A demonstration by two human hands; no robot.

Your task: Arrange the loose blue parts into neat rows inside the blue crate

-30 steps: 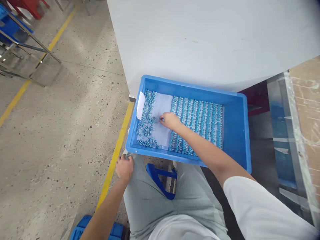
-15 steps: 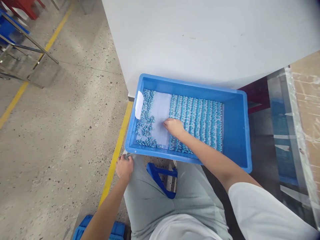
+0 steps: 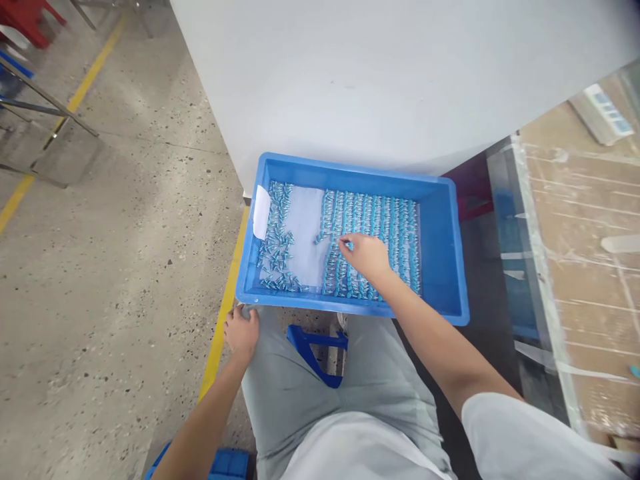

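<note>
A blue plastic tray (image 3: pixel 440 240) lies on the floor in front of my knees. On a white sheet (image 3: pixel 303 233) inside it, small blue parts lie in neat rows (image 3: pixel 390 223) on the right and in a loose heap (image 3: pixel 275 250) on the left. My right hand (image 3: pixel 367 257) reaches into the tray over the left end of the rows, with its fingertips pinched on a small blue part. My left hand (image 3: pixel 241 333) rests curled on my left knee, just below the tray's near left corner.
A white wall or cabinet side (image 3: pixel 400 80) rises right behind the tray. A yellow floor line (image 3: pixel 225 313) runs under the tray's left end. A blue stool (image 3: pixel 315 350) shows between my legs. A wooden table with glass edge (image 3: pixel 575 253) stands at right. Metal frame legs (image 3: pixel 45 113) stand far left.
My right hand has moved from the bare white sheet rightward onto the rows of parts. The camera view has shifted, so the tray appears further left. My left hand stays on the knee.
</note>
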